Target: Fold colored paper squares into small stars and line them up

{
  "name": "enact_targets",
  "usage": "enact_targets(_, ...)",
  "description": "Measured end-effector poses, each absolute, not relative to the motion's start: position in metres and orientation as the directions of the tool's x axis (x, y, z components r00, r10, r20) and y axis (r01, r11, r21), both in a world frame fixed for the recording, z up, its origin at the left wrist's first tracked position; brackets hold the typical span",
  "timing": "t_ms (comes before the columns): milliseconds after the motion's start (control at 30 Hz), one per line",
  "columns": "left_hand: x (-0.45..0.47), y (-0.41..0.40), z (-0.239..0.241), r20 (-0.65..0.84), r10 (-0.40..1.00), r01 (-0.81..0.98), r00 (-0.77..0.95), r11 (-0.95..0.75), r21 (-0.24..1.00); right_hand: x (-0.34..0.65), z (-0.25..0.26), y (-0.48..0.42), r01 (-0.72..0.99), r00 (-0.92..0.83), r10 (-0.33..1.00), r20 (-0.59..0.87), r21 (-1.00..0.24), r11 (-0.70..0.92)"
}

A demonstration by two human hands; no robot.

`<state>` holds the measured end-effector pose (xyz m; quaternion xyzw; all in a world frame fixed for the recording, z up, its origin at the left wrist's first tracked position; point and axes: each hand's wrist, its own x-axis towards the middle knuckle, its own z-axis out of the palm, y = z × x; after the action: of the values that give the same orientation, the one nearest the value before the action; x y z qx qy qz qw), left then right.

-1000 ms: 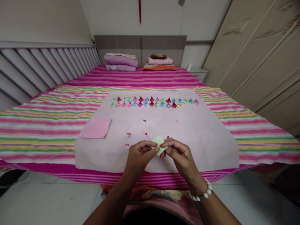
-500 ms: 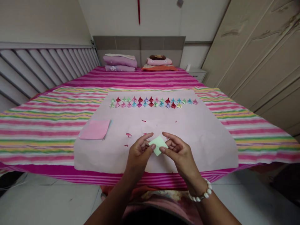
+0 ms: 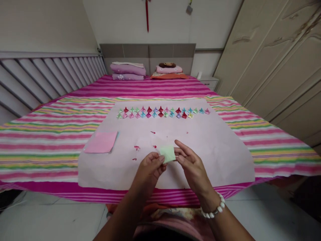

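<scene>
A small light green paper square [image 3: 168, 153] is held up above the near part of a large pale pink sheet [image 3: 220, 147] spread on the bed. My left hand [image 3: 150, 168] pinches its lower left corner with curled fingers. My right hand [image 3: 192, 164] grips its right edge between thumb and fingertips, the other fingers stretched out. A white bead bracelet [image 3: 215, 209] is on my right wrist. A stack of pink paper squares [image 3: 101, 142] lies to the left on the sheet.
Two rows of small folded paper shapes [image 3: 162, 112] in several colours line the sheet's far side. Red paper scraps [image 3: 136, 147] dot its middle. The striped bedcover [image 3: 45, 134] runs back to pillows [image 3: 127, 69]. A wardrobe [image 3: 276, 67] stands right, a slatted rail [image 3: 37, 77] left.
The green paper has been turned in my hands from a diamond to a flatter square. My left fingers have curled in lower on it. The camera has tipped slightly down.
</scene>
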<state>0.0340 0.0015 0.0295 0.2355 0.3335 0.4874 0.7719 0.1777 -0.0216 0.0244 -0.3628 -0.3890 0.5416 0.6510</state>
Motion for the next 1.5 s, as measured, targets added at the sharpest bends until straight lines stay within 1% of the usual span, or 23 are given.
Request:
enact_targets(67,0.031,0.001,0.032,-0.306,0.842,-0.606,0.445,0.535,0.589,0.180,0.024,-0.019,-0.519,0.006,0.996,0.094,-0.850,0.083)
enact_targets(167,0.030,-0.002,0.032,-0.314,0.730,-0.580,0.607,0.677,0.454,0.181,0.023,-0.016,-0.575,-0.131,0.989,0.065,-0.818,-0.023)
enact_targets(233,0.031,-0.004,0.031,-0.316,0.688,-0.576,0.654,0.723,0.383,0.180,0.022,-0.016,-0.582,-0.155,0.986,0.056,-0.812,-0.045)
enact_targets(300,0.032,-0.007,0.030,-0.318,0.660,-0.558,0.681,0.748,0.359,0.179,0.022,-0.016,-0.579,-0.148,0.988,0.055,-0.814,-0.042)
enact_targets(367,0.033,-0.008,0.030,-0.320,0.640,-0.514,0.698,0.760,0.398,0.179,0.023,-0.017,-0.564,-0.132,0.990,0.040,-0.825,-0.041)
enact_targets(400,0.033,-0.007,0.030,-0.324,0.636,-0.481,0.701,0.756,0.444,0.179,0.024,-0.017,-0.555,-0.119,0.992,0.030,-0.831,-0.041)
enact_targets(467,0.032,-0.005,0.030,-0.341,0.659,-0.408,0.670,0.711,0.572,0.180,0.027,-0.016,-0.544,-0.075,0.997,0.008,-0.838,-0.034)
enact_targets(533,0.029,-0.001,0.030,-0.324,0.766,-0.375,0.555,0.578,0.725,0.182,0.029,-0.015,-0.534,-0.022,1.000,-0.008,-0.845,-0.019)
enact_targets(600,0.024,0.003,0.031,-0.231,0.881,-0.372,0.413,0.395,0.840,0.183,0.031,-0.015,-0.514,0.007,1.000,-0.031,-0.857,-0.022)
enact_targets(633,0.021,0.005,0.031,-0.170,0.915,-0.365,0.366,0.309,0.878,0.183,0.031,-0.015,-0.502,0.009,0.999,-0.043,-0.864,-0.033)
enact_targets(667,0.019,0.006,0.033,-0.113,0.931,-0.344,0.346,0.238,0.908,0.183,0.031,-0.015,-0.490,0.003,0.999,-0.054,-0.870,-0.045)
enact_targets(733,0.015,0.007,0.037,-0.032,0.933,-0.273,0.359,0.137,0.952,0.183,0.031,-0.016,-0.478,-0.019,0.998,-0.065,-0.876,-0.067)
enact_targets(800,0.014,0.007,0.042,0.013,0.928,-0.205,0.371,0.069,0.976,0.181,0.031,-0.016,-0.482,-0.030,0.997,-0.070,-0.873,-0.076)
enact_targets(867,0.014,0.006,0.045,0.027,0.926,-0.174,0.378,0.042,0.984,0.181,0.031,-0.017,-0.485,-0.029,0.997,-0.072,-0.871,-0.077)
enact_targets(1000,0.015,0.006,0.042,0.034,0.925,-0.154,0.378,0.026,0.988,0.182,0.032,-0.018,-0.479,-0.025,0.998,-0.063,-0.875,-0.068)
enact_targets(1133,0.016,0.006,0.037,0.021,0.922,-0.150,0.385,0.040,0.988,0.184,0.032,-0.020,-0.499,-0.023,0.999,-0.031,-0.866,-0.039)
enact_targets(1200,0.018,0.006,0.036,0.023,0.925,-0.145,0.380,0.035,0.989,0.184,0.032,-0.021,-0.484,-0.023,1.000,-0.013,-0.875,-0.022)
enact_targets(1367,0.025,0.003,0.035,0.031,0.967,-0.078,0.253,-0.012,0.997,0.184,0.028,-0.023,-0.423,-0.056,0.996,0.069,-0.905,0.039)
enact_targets(1500,0.027,0.002,0.033,0.074,0.975,-0.011,0.210,-0.074,0.997,0.184,0.025,-0.021,-0.374,-0.006,1.000,0.026,-0.927,0.021)
